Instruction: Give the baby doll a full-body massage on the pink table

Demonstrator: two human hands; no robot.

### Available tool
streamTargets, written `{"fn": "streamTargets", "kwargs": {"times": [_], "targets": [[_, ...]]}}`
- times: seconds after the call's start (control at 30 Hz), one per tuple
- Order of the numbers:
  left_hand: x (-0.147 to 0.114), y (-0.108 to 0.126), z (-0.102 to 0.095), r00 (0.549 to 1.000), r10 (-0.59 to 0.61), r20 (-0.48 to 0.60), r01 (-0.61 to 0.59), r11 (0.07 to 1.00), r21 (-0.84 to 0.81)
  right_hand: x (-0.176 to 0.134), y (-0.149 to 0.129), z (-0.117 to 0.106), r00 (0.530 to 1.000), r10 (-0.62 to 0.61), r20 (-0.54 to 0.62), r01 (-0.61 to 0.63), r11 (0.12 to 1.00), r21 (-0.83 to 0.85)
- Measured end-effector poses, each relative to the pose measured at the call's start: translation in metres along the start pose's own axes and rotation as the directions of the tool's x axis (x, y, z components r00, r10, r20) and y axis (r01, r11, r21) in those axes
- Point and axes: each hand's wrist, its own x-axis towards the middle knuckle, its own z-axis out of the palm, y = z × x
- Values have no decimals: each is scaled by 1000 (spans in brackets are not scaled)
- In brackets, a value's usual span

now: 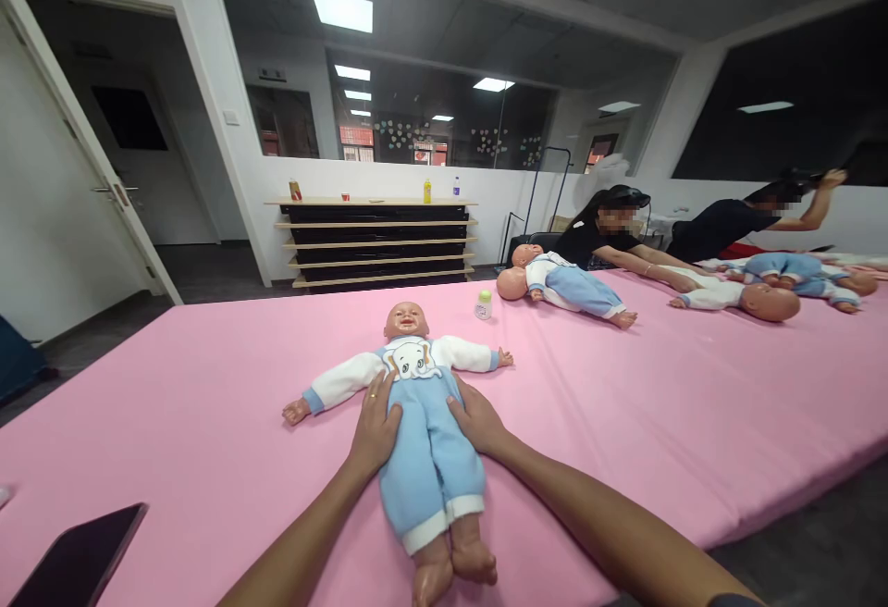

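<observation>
A baby doll [425, 431] in a white top with an elephant face and light blue trousers lies on its back on the pink-covered table [208, 459]. Its head points away from me and both its arms are spread wide. My left hand [376, 424], a ring on one finger, holds the doll's waist from the left. From the right side my right hand [478, 417] grips the waist, thumb on the trousers. Some fingertips of both hands are hidden against the doll's sides.
A small jar with a green lid [484, 305] stands beyond the doll. More dolls [575, 285] lie at the right, where two people [603, 228] lean over the table. A dark phone [87, 556] is at the near left. Shelves [375, 241] stand behind the table.
</observation>
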Motion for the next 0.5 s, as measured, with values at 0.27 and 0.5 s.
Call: {"fn": "streamTargets", "kwargs": {"times": [0.27, 0.5], "targets": [[60, 10, -19, 996, 29, -80, -2, 950, 313, 12, 7, -10, 990, -91, -104, 87, 995, -45], [177, -22, 1, 969, -93, -230, 122, 986, 116, 125, 7, -3, 969, 18, -245, 25, 985, 171]]}}
